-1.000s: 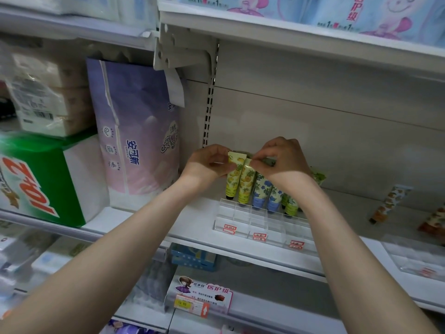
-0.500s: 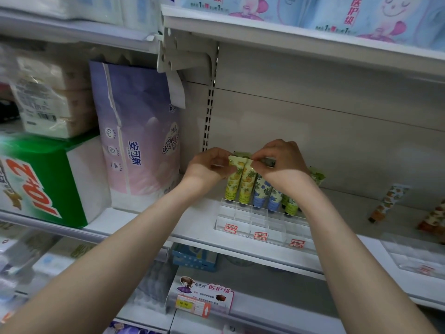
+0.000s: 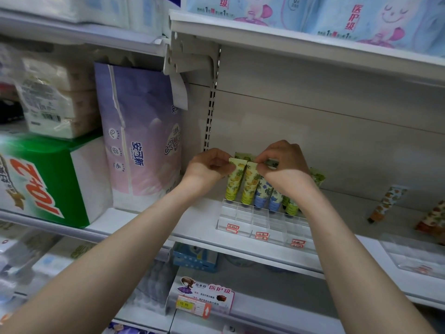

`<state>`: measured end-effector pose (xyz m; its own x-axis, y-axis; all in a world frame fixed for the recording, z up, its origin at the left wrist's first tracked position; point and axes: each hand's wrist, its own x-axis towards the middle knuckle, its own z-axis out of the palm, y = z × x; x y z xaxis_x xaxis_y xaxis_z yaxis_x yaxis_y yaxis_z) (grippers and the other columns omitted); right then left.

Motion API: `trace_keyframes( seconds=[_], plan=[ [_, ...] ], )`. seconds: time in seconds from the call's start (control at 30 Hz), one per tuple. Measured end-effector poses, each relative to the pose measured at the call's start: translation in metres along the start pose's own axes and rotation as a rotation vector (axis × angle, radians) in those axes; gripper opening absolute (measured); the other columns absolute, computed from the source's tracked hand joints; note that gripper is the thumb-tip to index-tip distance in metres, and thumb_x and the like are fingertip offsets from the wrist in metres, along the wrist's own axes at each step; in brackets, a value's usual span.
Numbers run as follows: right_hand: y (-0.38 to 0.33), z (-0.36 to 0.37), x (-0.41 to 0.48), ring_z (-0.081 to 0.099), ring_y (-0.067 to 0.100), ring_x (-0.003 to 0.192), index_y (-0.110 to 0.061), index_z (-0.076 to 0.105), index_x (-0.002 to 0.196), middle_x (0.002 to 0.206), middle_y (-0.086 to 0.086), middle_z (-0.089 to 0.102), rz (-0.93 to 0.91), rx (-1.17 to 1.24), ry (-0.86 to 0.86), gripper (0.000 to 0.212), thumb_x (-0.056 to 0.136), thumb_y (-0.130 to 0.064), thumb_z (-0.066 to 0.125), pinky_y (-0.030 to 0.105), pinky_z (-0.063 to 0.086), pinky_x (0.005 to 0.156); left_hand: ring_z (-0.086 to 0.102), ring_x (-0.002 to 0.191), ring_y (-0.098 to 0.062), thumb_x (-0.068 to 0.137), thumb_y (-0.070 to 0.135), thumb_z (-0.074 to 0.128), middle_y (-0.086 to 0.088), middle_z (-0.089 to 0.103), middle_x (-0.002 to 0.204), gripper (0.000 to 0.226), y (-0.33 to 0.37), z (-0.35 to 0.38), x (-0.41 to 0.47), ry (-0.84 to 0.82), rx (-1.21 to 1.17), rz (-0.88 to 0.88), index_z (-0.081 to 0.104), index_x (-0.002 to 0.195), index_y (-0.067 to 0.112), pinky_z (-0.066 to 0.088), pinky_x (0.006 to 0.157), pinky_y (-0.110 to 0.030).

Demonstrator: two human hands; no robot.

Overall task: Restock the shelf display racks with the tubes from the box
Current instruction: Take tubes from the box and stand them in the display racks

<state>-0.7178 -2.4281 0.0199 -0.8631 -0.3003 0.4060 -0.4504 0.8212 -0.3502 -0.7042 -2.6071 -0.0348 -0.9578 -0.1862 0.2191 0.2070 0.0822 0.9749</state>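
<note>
A clear acrylic display rack (image 3: 260, 222) stands on the white shelf (image 3: 149, 220). Upright in its back row are two yellow tubes (image 3: 234, 180), blue-flowered tubes (image 3: 262, 192) and green tubes (image 3: 291, 206). My left hand (image 3: 209, 165) pinches the top edge of the leftmost yellow tube. My right hand (image 3: 281, 165) pinches the top of the second yellow tube (image 3: 250, 183) and covers the tops of the tubes behind it. The rack's front compartments hold nothing. The box is not in view.
A purple tissue pack (image 3: 142, 136) and a green pack (image 3: 43, 179) stand on the shelf to the left. Orange-patterned tubes (image 3: 385, 204) lean at the right behind a second clear rack (image 3: 414, 256). A shelf loaded with blue packs (image 3: 313, 15) hangs overhead.
Both hands stay at the tops of the two yellow tubes with only slight shifts. The tubes stand nearly as before.
</note>
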Motion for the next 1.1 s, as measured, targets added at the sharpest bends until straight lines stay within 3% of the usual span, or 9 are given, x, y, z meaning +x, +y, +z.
trace_keyframes(
  seconds=[0.17,0.33,0.5,0.67,0.93,1.1],
  plan=[
    [0.0,0.001,-0.001,0.043,0.021,0.114,-0.022,0.075,0.093,0.111,-0.004,0.057,0.016,0.029,0.006,0.013,0.087,-0.018,0.064,0.024,0.034,0.09,0.065,0.072,-0.013,0.081,0.0,0.073,-0.001,0.068,0.078,0.018,0.0,-0.002,0.0,-0.003,0.0,0.014,0.064,0.083,0.017,0.056,0.082,-0.031],
    [-0.001,-0.001,-0.002,0.045,0.023,0.113,-0.024,0.075,0.092,0.102,-0.007,0.055,-0.005,0.014,-0.005,0.011,0.087,-0.021,0.066,0.029,0.038,0.092,0.066,0.071,-0.006,0.082,0.001,0.071,-0.001,0.068,0.083,0.016,0.002,-0.001,-0.001,-0.008,0.009,0.028,0.067,0.092,0.013,0.056,0.077,-0.021],
    [-0.002,-0.005,-0.001,0.045,0.022,0.114,-0.026,0.075,0.091,0.105,-0.006,0.054,-0.007,0.022,-0.006,0.011,0.089,-0.024,0.064,0.031,0.04,0.093,0.065,0.082,-0.014,0.084,0.005,0.071,-0.002,0.068,0.087,0.015,0.005,-0.001,-0.001,0.006,0.022,0.052,0.068,0.09,0.018,0.055,0.082,-0.025],
    [0.001,-0.006,0.006,0.053,0.023,0.109,-0.029,0.073,0.092,0.103,-0.008,0.061,-0.011,0.112,0.073,0.015,0.093,-0.022,0.059,0.032,0.043,0.092,0.067,0.087,-0.02,0.092,0.008,0.061,-0.005,0.07,0.089,0.013,0.01,-0.001,0.002,0.051,-0.01,0.063,0.067,0.089,0.02,0.054,0.074,-0.023],
    [0.005,-0.012,0.011,0.056,0.025,0.109,-0.027,0.075,0.093,0.104,-0.006,0.068,0.005,0.187,0.1,0.015,0.093,-0.02,0.061,0.039,0.046,0.096,0.065,0.082,-0.012,0.092,0.004,0.06,0.002,0.069,0.085,0.016,0.024,0.0,0.009,0.071,0.027,0.141,0.069,0.09,0.016,0.055,0.082,-0.032],
    [0.006,-0.017,-0.001,0.057,0.023,0.107,-0.026,0.075,0.092,0.101,-0.007,0.068,0.015,0.21,0.169,0.012,0.09,-0.022,0.064,0.039,0.047,0.094,0.064,0.083,-0.007,0.089,0.009,0.065,0.013,0.07,0.085,0.022,0.037,0.007,0.009,0.064,0.075,0.274,0.069,0.081,0.029,0.055,0.085,-0.032]
  ],
)
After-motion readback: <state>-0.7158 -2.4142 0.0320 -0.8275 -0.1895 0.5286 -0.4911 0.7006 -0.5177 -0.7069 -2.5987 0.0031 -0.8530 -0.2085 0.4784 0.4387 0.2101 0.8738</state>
